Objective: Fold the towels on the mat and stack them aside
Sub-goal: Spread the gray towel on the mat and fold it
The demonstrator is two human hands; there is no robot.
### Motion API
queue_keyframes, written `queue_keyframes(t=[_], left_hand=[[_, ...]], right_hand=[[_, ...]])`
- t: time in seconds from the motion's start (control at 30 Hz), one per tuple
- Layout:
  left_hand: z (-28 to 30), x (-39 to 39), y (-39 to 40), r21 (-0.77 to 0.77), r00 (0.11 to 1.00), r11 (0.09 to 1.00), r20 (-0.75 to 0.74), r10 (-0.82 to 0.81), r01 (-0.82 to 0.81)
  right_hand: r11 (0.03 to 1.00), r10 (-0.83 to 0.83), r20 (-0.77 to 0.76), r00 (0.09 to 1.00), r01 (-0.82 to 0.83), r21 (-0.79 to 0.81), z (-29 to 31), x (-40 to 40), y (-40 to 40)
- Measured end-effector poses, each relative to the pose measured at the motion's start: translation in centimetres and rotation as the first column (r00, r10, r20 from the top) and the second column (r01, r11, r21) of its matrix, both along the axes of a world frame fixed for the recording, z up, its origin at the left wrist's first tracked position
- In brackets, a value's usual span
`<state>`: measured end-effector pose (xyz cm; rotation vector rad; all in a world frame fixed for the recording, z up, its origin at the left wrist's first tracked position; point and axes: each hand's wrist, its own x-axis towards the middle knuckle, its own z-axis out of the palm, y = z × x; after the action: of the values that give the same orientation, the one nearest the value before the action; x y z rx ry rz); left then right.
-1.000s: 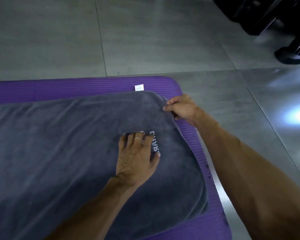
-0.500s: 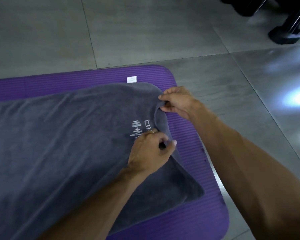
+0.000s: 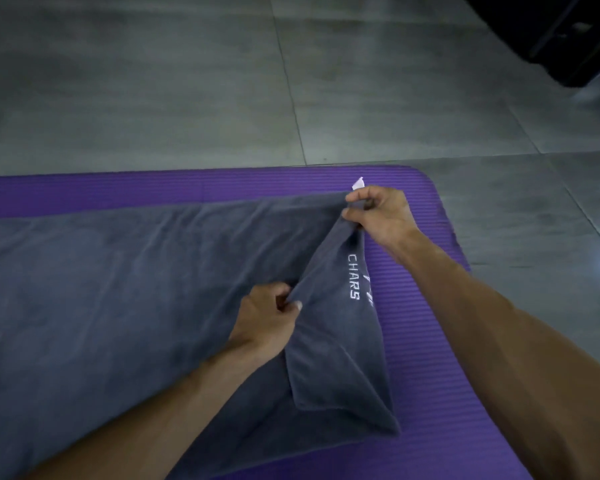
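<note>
A large dark grey towel lies spread across the purple mat, running off the left edge of the view. Its right end is lifted and turned over, showing white "CHARS" lettering. My right hand pinches the far right corner of the towel, beside a small white label. My left hand pinches the raised edge of the same towel, nearer to me. The cloth is stretched taut between both hands.
Grey tiled floor surrounds the mat beyond and to the right. A black piece of equipment stands at the top right corner. A bright glare falls on the floor at the right edge.
My left hand went from lying flat on the towel to pinching its edge. Both hands lifted and turned over the towel's right end, exposing the lettering.
</note>
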<state>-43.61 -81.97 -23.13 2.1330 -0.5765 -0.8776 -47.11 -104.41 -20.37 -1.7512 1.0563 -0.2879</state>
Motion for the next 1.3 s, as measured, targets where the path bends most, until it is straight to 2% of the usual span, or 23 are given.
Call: queue_keyframes(t=[0.13,0.2,0.3,0.4,0.53,0.67,0.77,0.87,0.97,1.07,1.2,1.3], left_hand=[[0.6,3.3,4.2,-0.003,0.987,0.990,0.088,0.138,-0.138],[1.1,4.8,6.4,-0.020,0.967,0.970,0.075,0.242,-0.241],[1.9,7.2,10.4,-0.035,0.942,0.944,0.060,0.331,-0.329],[2.8,9.9,15.0,-0.007,0.952,0.953,0.059,0.302,-0.302],[4.3,12.4,21.9,0.020,0.965,0.964,0.008,0.264,-0.264],[4.6,13.9,28.3,-0.044,0.936,0.935,-0.061,0.348,-0.351],[5.1,14.8,32.2,-0.096,0.871,0.875,-0.199,0.450,-0.474],[6.0,15.9,36.4,-0.125,0.735,0.779,-0.450,0.508,-0.615],[6.7,17.8,41.0,-0.089,0.690,0.784,-0.542,0.479,-0.614],[5.9,19.9,45.4,-0.027,0.689,0.782,-0.493,0.532,-0.623],[2.4,21.8,49.4,0.063,0.702,0.747,-0.297,0.647,-0.662],[-0.7,22.1,51.2,0.138,0.722,0.738,-0.152,0.675,-0.661]], right_hand=[[0.981,0.137,-0.004,0.991,-0.136,-0.137,1.4,3.4,3.8],[0.932,0.249,-0.074,0.966,-0.260,-0.253,2.1,5.3,6.0],[0.833,0.394,-0.180,0.901,-0.433,-0.345,3.2,8.2,9.4],[0.736,0.466,-0.260,0.846,-0.534,-0.416,4.0,11.6,12.7],[0.657,0.530,-0.304,0.792,-0.610,-0.443,5.1,15.9,17.7],[0.614,0.563,-0.360,0.744,-0.668,-0.419,4.8,20.4,23.5],[0.550,0.592,-0.406,0.696,-0.717,-0.428,4.7,24.0,28.2],[0.463,0.640,-0.419,0.644,-0.759,-0.459,4.9,28.0,33.3],[0.373,0.695,-0.436,0.571,-0.806,-0.460,5.2,32.2,38.6],[0.249,0.724,-0.518,0.455,-0.873,-0.419,4.3,36.2,43.8],[0.088,0.690,-0.648,0.323,-0.926,-0.367,1.1,40.1,49.2],[0.027,0.674,-0.682,0.283,-0.933,-0.360,-2.3,41.1,51.5]])
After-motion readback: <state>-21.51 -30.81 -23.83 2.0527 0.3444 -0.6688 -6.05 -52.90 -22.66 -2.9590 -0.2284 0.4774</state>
